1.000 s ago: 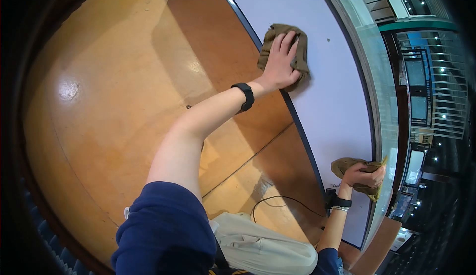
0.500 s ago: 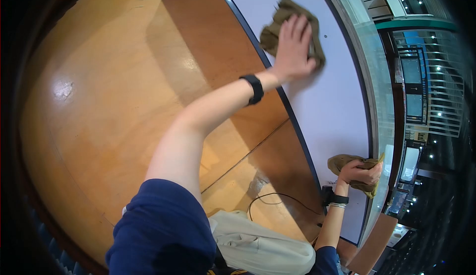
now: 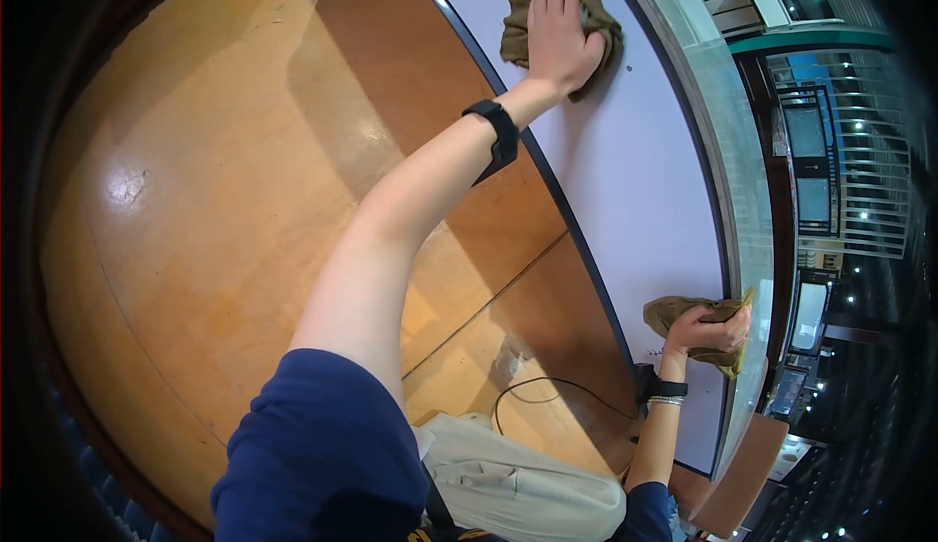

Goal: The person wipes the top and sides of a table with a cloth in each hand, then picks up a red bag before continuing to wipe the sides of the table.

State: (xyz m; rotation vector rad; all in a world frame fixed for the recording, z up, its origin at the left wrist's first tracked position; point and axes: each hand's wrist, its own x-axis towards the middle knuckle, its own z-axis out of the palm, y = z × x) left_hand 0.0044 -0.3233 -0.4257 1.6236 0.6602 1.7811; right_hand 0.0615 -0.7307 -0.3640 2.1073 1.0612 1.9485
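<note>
A brown-green cloth (image 3: pixel 515 42) lies bunched against the white surface of a long panel (image 3: pixel 635 180), near its upper end. My left hand (image 3: pixel 562 43) presses down on that cloth, its fingers stretched along it and the thumb out at the right. A black band circles the left wrist. Lower down, a second brownish cloth (image 3: pixel 667 311) is bunched in my right hand (image 3: pixel 705 331), fingers curled round it at the panel's dark right-hand edge. My right palm is hidden.
A glass pane (image 3: pixel 752 219) runs along the panel's right side. Below is a tan floor (image 3: pixel 225 200) with a dark shadow and a thin black cable (image 3: pixel 528 383). A brown block-like piece (image 3: pixel 747 474) stands at the lower right.
My left hand and its cloth have slid upward and slightly left along the panel. My right hand and its cloth stay almost in place.
</note>
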